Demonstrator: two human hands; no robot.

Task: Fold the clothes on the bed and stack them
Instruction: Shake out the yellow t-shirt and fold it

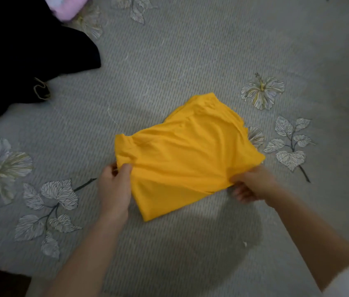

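Two hands pinch the yellow garment's near edge.

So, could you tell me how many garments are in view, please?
3: the yellow garment in the centre; the black garment at upper left; the pink garment at the top-left edge. More may lie out of view.

I see the black garment run off the left edge and the pink cloth off the top.
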